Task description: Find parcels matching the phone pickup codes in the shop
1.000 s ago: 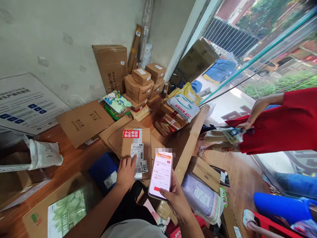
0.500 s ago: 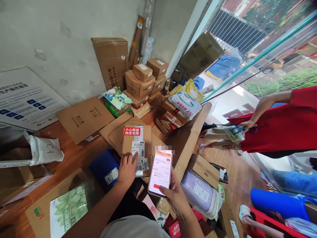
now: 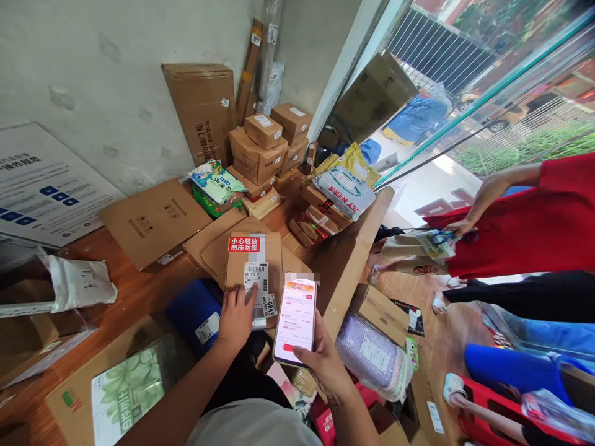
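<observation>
A cardboard box (image 3: 235,266) with a red warning sticker and a white shipping label lies before me. My left hand (image 3: 235,314) rests on it, fingers apart, one fingertip on the label. My right hand (image 3: 323,359) is wrapped round a phone (image 3: 294,322) with a lit white, red and orange screen, the thumb at its lower part. The phone is just right of the box. Left of my left hand lies a blue package (image 3: 198,310).
Stacked boxes (image 3: 258,155) and bags stand by the wall. A bubble-wrapped parcel (image 3: 374,353) is at my right. A person in red (image 3: 502,229) stands at the right by the glass, with another person's dark-clothed leg (image 3: 493,297) nearby. Blue roll (image 3: 511,371) lies lower right.
The view has shifted slightly, and a dark-clothed leg now shows below the person in red. My left hand is still on the box and my right hand still holds the phone.
</observation>
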{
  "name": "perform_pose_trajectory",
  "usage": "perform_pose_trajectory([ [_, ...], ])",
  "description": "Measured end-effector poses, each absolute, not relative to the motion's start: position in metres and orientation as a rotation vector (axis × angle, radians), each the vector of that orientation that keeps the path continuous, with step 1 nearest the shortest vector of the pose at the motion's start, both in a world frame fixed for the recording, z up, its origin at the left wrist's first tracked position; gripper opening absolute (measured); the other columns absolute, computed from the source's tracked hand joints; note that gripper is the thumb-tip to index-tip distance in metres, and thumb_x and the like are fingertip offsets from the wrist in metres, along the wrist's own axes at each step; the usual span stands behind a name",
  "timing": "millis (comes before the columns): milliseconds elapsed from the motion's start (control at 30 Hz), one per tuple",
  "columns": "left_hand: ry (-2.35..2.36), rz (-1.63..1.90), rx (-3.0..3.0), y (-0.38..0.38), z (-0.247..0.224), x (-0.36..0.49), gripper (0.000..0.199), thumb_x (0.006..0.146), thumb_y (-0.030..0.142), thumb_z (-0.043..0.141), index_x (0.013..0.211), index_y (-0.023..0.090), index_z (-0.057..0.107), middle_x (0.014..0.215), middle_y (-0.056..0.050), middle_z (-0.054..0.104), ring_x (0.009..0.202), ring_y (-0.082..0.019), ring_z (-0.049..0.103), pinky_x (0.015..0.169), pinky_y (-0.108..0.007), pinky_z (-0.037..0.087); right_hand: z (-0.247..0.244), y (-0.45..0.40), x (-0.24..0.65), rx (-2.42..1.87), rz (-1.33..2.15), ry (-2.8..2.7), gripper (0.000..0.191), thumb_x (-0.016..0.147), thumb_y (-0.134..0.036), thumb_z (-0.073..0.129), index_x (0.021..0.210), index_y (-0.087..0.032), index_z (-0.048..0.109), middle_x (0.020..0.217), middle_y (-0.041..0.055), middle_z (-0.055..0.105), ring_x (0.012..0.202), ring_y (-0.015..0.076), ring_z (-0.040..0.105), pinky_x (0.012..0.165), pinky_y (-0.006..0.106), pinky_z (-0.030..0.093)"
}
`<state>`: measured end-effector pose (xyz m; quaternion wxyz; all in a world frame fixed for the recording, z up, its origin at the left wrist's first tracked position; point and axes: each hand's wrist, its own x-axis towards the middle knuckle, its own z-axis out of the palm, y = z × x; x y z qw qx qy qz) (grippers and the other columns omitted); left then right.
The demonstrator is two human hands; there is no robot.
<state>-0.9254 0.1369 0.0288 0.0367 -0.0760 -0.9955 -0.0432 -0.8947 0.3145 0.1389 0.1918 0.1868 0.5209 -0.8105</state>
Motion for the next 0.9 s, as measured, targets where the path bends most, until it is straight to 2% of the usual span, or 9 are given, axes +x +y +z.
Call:
perform_pose_trajectory([
  [100, -3.068, -0.148, -0.249, 0.136, 0.027, -0.925, 0.052, 0.082, 0.007, 0.043, 0.131, 0.023, 0.05, 0.115, -0.015, 0.054, 0.097, -0.026, 0.046, 0.089, -0.042, 0.044, 0.139, 0.315, -0.895, 0.497, -2.275, 1.457, 0.066, 0.059, -0.017, 0.077, 0.117, -0.032, 0.05, 0.116, 0.0003, 0.066, 0.101, 0.0223, 0.061, 0.084, 0.037, 0.05],
  [633, -3.085, -0.092, -0.277, 0.134, 0.031, -0.927, 0.053, 0.082, 0.007, 0.042, 0.132, 0.023, 0.049, 0.112, -0.015, 0.054, 0.096, -0.026, 0.045, 0.087, -0.039, 0.043, 0.142, 0.315, -0.897, 0.516, -2.248, 1.43, 0.078, 0.058, -0.016, 0.076, 0.125, -0.031, 0.04, 0.112, 0.0006, 0.066, 0.095, 0.0211, 0.063, 0.078, 0.034, 0.051],
  [900, -3.156, -0.054, -0.276, 0.135, 0.034, -0.929, 0.055, 0.083, 0.008, 0.041, 0.135, 0.027, 0.045, 0.117, -0.014, 0.052, 0.098, -0.026, 0.045, 0.091, -0.041, 0.041, 0.134, 0.319, -0.898, 0.518, -2.261, 1.44, 0.074, 0.056, -0.016, 0.077, 0.121, -0.032, 0.045, 0.115, 0.0002, 0.065, 0.1, 0.0215, 0.061, 0.081, 0.034, 0.05],
])
